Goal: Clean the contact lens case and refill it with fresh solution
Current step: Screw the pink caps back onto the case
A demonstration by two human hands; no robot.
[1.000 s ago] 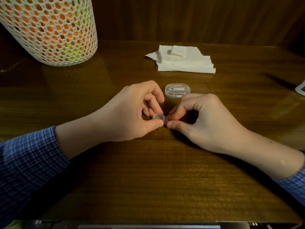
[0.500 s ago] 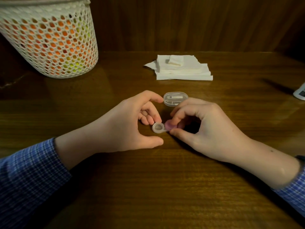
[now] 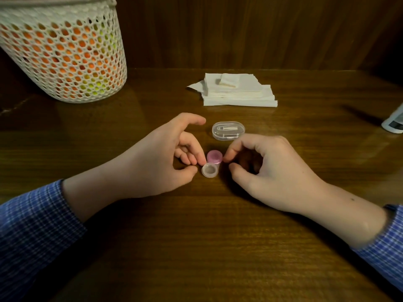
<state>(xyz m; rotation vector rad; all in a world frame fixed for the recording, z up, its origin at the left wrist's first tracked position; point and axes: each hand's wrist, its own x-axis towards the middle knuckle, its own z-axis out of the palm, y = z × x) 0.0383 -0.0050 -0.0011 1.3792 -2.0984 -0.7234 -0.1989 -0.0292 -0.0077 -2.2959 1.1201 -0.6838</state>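
Observation:
The contact lens case lies on the wooden table between my hands. Its pink-capped well (image 3: 214, 156) sits behind its clear round well (image 3: 209, 170), whose grey inside faces up. My left hand (image 3: 159, 162) rests on the table left of the case, its thumb and one fingertip just touching the clear well and the index finger lifted. From the right, my right hand (image 3: 268, 171) has its fingers loosely curled, with the index tip at the edge of the pink cap. Neither hand grips the case.
A clear oval box (image 3: 228, 130) holding small tweezers lies just behind the case. A stack of white tissues (image 3: 237, 92) sits farther back. A white mesh basket (image 3: 63, 55) stands at the back left. A white bottle (image 3: 395, 123) shows at the right edge.
Both hands pinched the case a second ago; they have since loosened and drawn slightly apart, leaving the case on the table with the pink cap in view.

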